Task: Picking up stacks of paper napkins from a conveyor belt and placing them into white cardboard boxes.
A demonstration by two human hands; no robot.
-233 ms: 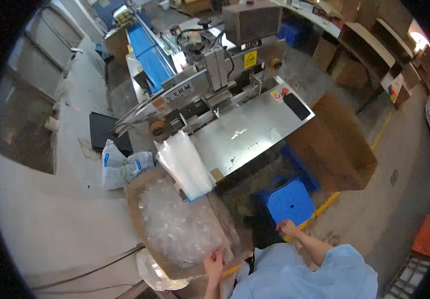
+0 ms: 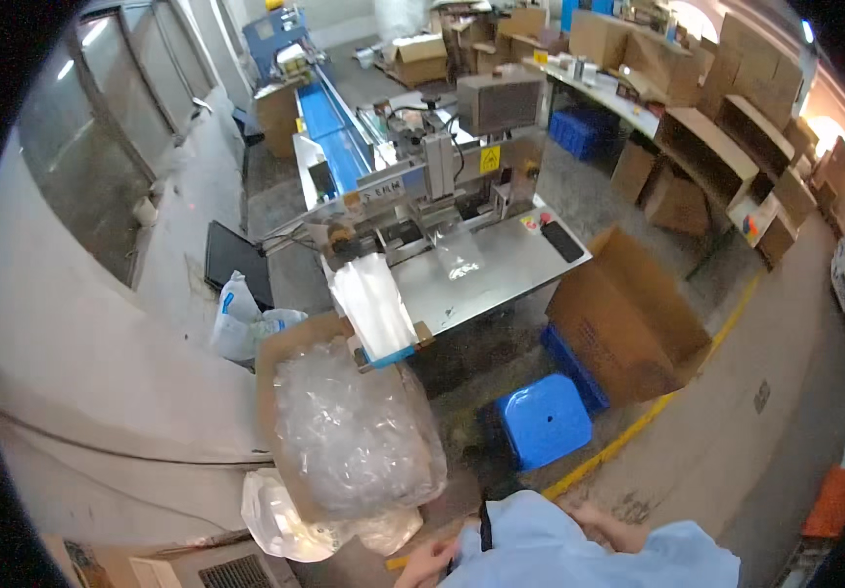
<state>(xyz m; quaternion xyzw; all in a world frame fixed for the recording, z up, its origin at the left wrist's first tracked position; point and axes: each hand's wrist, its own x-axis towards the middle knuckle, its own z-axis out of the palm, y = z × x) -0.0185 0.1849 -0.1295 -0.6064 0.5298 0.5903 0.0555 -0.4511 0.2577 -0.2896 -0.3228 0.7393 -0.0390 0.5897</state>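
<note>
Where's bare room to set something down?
Blue stool: its top looks bare, between the open brown box and the carton. Metal table: mostly bare between the white stack and black pad, in front of the clear bag. Crowded: the carton, heaped with clear plastic.

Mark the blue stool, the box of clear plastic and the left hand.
Blue stool (image 2: 543, 427): head view, on its seat.
Box of clear plastic (image 2: 296, 336): head view, its far wall.
Left hand (image 2: 430, 562): head view, its middle.
</note>
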